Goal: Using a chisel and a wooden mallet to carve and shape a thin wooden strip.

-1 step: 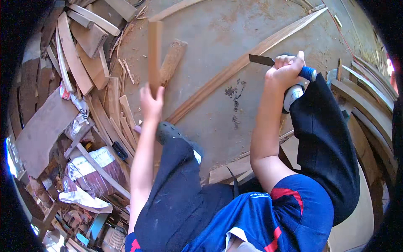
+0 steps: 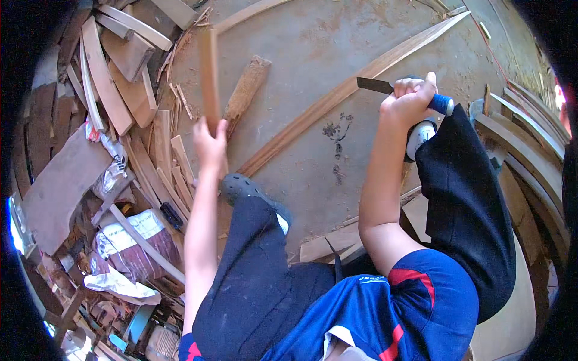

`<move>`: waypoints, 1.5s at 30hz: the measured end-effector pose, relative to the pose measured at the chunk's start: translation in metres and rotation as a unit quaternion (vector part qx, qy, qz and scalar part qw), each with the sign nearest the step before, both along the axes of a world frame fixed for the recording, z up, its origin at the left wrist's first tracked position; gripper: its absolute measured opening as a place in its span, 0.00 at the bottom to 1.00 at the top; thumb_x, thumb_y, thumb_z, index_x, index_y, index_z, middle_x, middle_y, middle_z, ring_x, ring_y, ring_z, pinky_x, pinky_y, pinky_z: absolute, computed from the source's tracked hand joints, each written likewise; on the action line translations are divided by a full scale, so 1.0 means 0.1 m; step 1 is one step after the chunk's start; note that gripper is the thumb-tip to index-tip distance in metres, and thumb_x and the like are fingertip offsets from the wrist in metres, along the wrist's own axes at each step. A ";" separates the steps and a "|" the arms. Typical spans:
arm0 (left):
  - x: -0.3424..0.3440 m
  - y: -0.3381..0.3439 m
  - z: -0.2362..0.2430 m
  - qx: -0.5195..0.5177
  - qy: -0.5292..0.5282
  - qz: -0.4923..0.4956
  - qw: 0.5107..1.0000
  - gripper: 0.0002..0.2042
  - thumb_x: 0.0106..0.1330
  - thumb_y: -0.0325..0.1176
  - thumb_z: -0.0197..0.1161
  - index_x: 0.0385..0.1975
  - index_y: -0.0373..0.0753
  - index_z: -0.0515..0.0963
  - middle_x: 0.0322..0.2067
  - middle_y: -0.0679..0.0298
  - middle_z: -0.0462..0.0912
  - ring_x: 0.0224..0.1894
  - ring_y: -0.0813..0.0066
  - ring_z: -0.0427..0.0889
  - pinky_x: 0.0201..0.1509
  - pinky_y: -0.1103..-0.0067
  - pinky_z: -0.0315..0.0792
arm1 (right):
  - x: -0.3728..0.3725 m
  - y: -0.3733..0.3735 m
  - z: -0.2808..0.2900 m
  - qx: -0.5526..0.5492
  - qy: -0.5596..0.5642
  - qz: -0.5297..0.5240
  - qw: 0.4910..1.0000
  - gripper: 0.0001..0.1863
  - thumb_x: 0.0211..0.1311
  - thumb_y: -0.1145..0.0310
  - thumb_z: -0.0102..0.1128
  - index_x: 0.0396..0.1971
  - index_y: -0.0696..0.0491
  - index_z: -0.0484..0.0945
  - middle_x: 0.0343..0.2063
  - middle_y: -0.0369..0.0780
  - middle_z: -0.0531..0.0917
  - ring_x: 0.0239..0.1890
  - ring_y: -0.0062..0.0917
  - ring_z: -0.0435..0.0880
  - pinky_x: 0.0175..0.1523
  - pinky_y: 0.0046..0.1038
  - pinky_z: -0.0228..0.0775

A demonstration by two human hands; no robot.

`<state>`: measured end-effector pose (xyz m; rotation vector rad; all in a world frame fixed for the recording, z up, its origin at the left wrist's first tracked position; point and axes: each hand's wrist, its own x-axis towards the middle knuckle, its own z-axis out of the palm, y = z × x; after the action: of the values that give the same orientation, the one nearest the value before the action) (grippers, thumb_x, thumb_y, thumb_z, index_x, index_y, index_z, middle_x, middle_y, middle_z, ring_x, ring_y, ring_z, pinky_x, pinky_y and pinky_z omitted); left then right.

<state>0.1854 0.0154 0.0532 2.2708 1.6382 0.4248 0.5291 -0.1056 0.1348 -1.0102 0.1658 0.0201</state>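
Observation:
My left hand [image 2: 211, 145] is closed around the near end of a narrow wooden strip [image 2: 209, 75], which points away from me and is slightly blurred. Just right of the strip, a short rough wood block [image 2: 250, 87] lies on the floor. In my right hand [image 2: 412, 99] is a knife with a dark flat blade [image 2: 374, 85] pointing left and a blue-wrapped handle [image 2: 443, 104] sticking out on the right. That fist is held up near my right shoe [image 2: 419, 141]. Between my hands, a long wooden plank [image 2: 343, 93] runs diagonally across the floor, beneath the blade in the picture.
Curved and straight wood offcuts [image 2: 111, 78] pile up on the left, with a wrapped bundle [image 2: 135, 246] nearer to me. More curved boards [image 2: 524, 144] are stacked at the right. My left clog [image 2: 241, 186] rests near the plank's near end. Grey concrete floor [image 2: 301, 60] lies ahead.
My left hand has shifted a little left with the wooden strip, uncovering more of the rough block. My right hand and the knife stay where they were.

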 end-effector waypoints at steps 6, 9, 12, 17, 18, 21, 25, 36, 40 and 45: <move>-0.67 0.68 -0.12 0.160 0.086 -0.031 0.983 0.21 0.56 0.39 0.63 0.47 0.35 0.72 0.41 0.52 0.72 0.44 0.54 0.72 0.49 0.67 0.67 | -0.14 0.06 -0.03 0.011 0.004 0.031 0.999 0.17 0.58 0.66 0.55 0.16 0.47 0.57 0.07 0.28 0.59 0.08 0.13 0.54 0.15 0.19 0.45; -0.04 0.30 0.03 0.080 -0.026 -0.149 0.985 0.09 0.56 0.36 0.63 0.30 0.38 0.74 0.34 0.58 0.75 0.37 0.60 0.76 0.39 0.70 0.70 | -0.03 0.01 -0.07 -0.005 -0.018 0.012 1.000 0.17 0.58 0.66 0.55 0.15 0.47 0.57 0.07 0.28 0.59 0.08 0.13 0.54 0.15 0.19 0.45; 0.31 -0.29 0.01 -0.111 -0.014 -0.265 0.958 0.15 0.52 0.44 0.66 0.26 0.39 0.73 0.28 0.59 0.75 0.32 0.61 0.77 0.36 0.70 0.72 | 0.02 0.00 -0.06 0.000 -0.011 0.003 1.000 0.18 0.57 0.66 0.56 0.14 0.47 0.57 0.07 0.28 0.59 0.07 0.13 0.54 0.14 0.19 0.44; 0.26 -0.73 -0.31 -0.129 0.082 -0.247 0.957 0.22 0.48 0.42 0.69 0.36 0.39 0.67 0.34 0.55 0.73 0.41 0.59 0.75 0.42 0.67 0.71 | -0.09 0.06 0.03 0.016 0.000 0.022 1.000 0.19 0.57 0.67 0.55 0.12 0.46 0.57 0.06 0.28 0.58 0.07 0.13 0.52 0.14 0.19 0.43; 0.25 -0.73 -0.33 -0.139 0.067 -0.235 0.960 0.21 0.47 0.41 0.70 0.34 0.39 0.67 0.33 0.54 0.73 0.40 0.57 0.75 0.41 0.67 0.71 | -0.08 0.03 0.02 0.018 -0.017 0.032 0.999 0.20 0.57 0.68 0.55 0.12 0.46 0.56 0.06 0.28 0.57 0.07 0.13 0.52 0.14 0.19 0.42; 0.25 -0.74 -0.40 -0.174 0.043 -0.216 0.960 0.21 0.47 0.39 0.70 0.32 0.38 0.66 0.32 0.53 0.73 0.37 0.55 0.75 0.40 0.66 0.71 | -0.02 0.02 0.04 0.017 -0.041 0.050 0.998 0.21 0.57 0.68 0.54 0.10 0.46 0.55 0.06 0.27 0.56 0.07 0.12 0.51 0.13 0.18 0.41; 0.24 -0.77 -0.39 -0.077 0.081 -0.253 0.961 0.21 0.48 0.40 0.69 0.34 0.37 0.65 0.32 0.53 0.72 0.39 0.56 0.76 0.38 0.66 0.73 | -0.03 0.09 0.09 -0.009 -0.045 0.040 0.998 0.23 0.59 0.68 0.52 0.08 0.44 0.52 0.05 0.27 0.52 0.06 0.13 0.47 0.14 0.19 0.39; 0.15 -0.75 -0.38 -0.140 0.032 -0.229 0.963 0.20 0.53 0.40 0.65 0.40 0.38 0.66 0.37 0.53 0.68 0.38 0.53 0.76 0.39 0.65 0.73 | -0.16 -0.01 -0.33 0.040 -0.001 0.363 0.931 0.09 0.58 0.72 0.59 0.22 0.54 0.68 0.14 0.32 0.70 0.15 0.16 0.67 0.22 0.20 0.59; 0.17 -0.72 -0.37 -0.143 0.032 -0.223 0.964 0.18 0.53 0.39 0.65 0.37 0.38 0.67 0.37 0.53 0.68 0.37 0.52 0.76 0.38 0.65 0.73 | -0.23 0.00 -0.47 -0.105 -0.099 0.396 0.907 0.14 0.61 0.70 0.57 0.18 0.51 0.65 0.12 0.31 0.66 0.15 0.16 0.63 0.22 0.21 0.57; 0.15 -0.72 -0.39 -0.158 0.038 -0.210 0.964 0.17 0.53 0.39 0.66 0.35 0.37 0.68 0.37 0.53 0.68 0.37 0.52 0.76 0.38 0.65 0.73 | -0.32 0.04 -0.56 -0.086 -0.125 0.377 0.914 0.15 0.62 0.70 0.57 0.17 0.51 0.64 0.12 0.31 0.66 0.14 0.15 0.63 0.22 0.20 0.57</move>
<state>0.2003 -0.0565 0.0143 2.3166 1.1071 -0.0256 0.4974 -0.1013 0.0787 -1.1918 -0.4741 0.5890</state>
